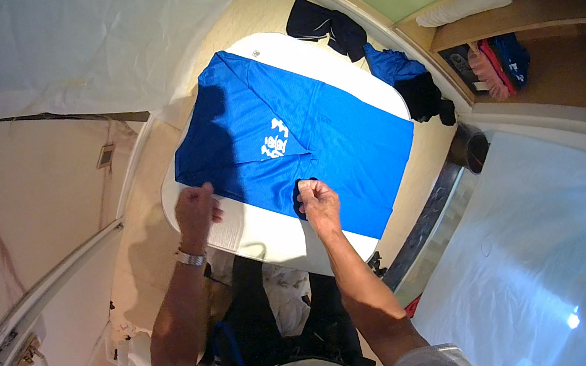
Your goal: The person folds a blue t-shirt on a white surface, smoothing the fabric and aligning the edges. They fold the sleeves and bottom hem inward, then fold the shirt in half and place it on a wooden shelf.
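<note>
A blue garment (344,139) with a white print lies spread over a white table (253,224), and one sleeve-like part is folded across it. My right hand (319,202) is at the garment's near edge, fingertips pinched together on the blue fabric beside a dark fold. My left hand (198,207) is at the table's left edge, fingers curled, close to the garment's near left corner. Whether any cloth is between the left fingertips does not show.
Dark clothing (325,26) and a blue cloth (392,63) lie beyond the table by the wall. A wooden shelf (560,45) at the right holds a rolled white towel (472,2) and folded clothes (500,64). Translucent plastic sheeting (523,237) hangs at the lower right.
</note>
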`<state>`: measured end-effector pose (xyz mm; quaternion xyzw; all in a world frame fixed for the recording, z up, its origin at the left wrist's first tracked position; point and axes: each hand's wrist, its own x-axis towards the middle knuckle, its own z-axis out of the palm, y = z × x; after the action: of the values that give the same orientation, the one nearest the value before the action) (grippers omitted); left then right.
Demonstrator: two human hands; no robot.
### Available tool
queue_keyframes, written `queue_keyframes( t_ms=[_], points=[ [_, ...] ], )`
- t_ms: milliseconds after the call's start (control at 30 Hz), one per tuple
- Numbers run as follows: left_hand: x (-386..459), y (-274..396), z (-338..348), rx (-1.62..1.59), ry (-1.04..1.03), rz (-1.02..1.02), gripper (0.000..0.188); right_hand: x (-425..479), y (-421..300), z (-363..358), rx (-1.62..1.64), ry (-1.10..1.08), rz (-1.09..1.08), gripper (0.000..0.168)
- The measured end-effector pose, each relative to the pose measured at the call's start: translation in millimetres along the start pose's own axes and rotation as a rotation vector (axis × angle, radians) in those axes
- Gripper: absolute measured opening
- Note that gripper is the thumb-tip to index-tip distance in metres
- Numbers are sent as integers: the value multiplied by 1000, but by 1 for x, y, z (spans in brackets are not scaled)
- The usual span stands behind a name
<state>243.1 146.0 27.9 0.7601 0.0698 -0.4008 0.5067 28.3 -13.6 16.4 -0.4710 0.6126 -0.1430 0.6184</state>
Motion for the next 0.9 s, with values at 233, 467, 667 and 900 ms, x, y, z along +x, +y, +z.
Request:
queue_keyframes(
  t_ms=[233, 467, 667, 900],
  points=[
    [-60, -34, 50, -26, -269, -300, 37, 15, 13, 9, -137, 21, 20, 21],
    [-75, -39, 90, 299, -181, 383, 23, 15, 26, -6, -115, 87, -52, 20],
    [-71, -19, 109, 610, -93, 892, 35, 18, -20, -3, -113, 156, 21, 26],
    [-59, -27, 126, 826, -147, 742, 26, 30, -22, -11, -127, 181, -48, 23]
  ],
)
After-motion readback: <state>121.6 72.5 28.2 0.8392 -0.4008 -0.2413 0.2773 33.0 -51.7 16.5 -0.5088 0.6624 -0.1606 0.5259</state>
